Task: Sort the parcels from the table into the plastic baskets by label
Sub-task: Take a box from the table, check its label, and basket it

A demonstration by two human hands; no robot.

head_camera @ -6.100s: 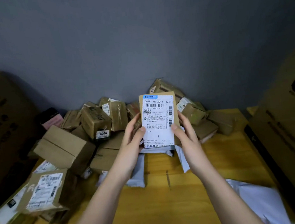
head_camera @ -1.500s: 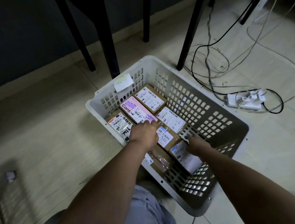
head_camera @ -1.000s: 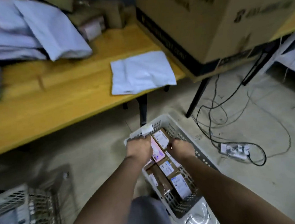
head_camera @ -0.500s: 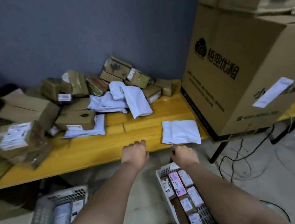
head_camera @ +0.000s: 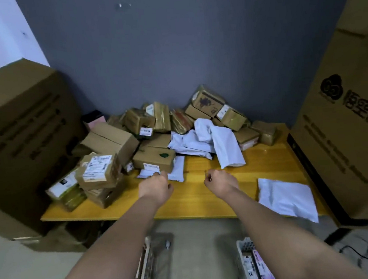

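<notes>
Your left hand (head_camera: 157, 186) and right hand (head_camera: 221, 180) both reach out over the front half of the yellow bench (head_camera: 197, 196), side by side and apart. On each, the fingers are loosely curled and hold nothing. The left hand's fingers (head_camera: 159, 173) are just at the near edge of a flat white mailer (head_camera: 177, 170) that sticks out from under a brown box (head_camera: 154, 157); whether they touch it, you cannot tell.

The parcels (head_camera: 141, 125) sit heaped against the grey wall at the back of the bench: taped brown boxes, one tagged 1006 (head_camera: 146, 131), and a crumpled pile of white bags (head_camera: 210, 140) in the middle. More labelled boxes (head_camera: 99, 169) are stacked at the left end. One white bag (head_camera: 288, 199) lies alone at the right front corner, overhanging the edge.

Large cartons stand at each end of the bench, left (head_camera: 22, 135) and right (head_camera: 351, 124). On the floor below, a basket (head_camera: 241, 247) with labelled parcels shows under your right forearm, and another basket (head_camera: 145, 267), blurred, under your left.
</notes>
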